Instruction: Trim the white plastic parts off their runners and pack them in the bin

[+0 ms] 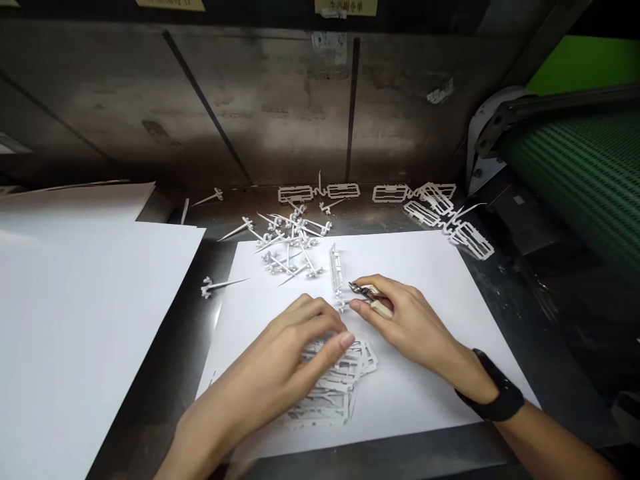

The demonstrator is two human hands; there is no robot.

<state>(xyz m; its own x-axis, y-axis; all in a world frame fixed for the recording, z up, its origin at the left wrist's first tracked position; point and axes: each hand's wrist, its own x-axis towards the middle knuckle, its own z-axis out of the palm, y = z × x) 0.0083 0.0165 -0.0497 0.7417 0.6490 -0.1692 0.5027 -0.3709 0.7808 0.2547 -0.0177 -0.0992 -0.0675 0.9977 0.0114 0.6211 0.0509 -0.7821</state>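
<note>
My right hand (407, 317) grips a pair of side cutters (373, 300) with cream handles, jaws pointing left. Just left of the jaws, a white plastic frame (337, 267) stands on edge, joined to or touching a small white sprue (342, 304). My left hand (300, 353) hovers over a pile of flat white plastic frames (333, 393), its fingers loosely bent and the thumb apart; nothing shows in it, though some fingertips are hidden. Beyond the hands lies a heap of cut white sprues (290, 247) with pointed stems.
Under the work is a white paper sheet (425, 393) on a dark metal bench. More frames on sprues (440, 207) lie at the back right. Paper stacks (75, 320) cover the left side. A green conveyor belt (580, 153) is at right, a metal wall (280, 107) behind.
</note>
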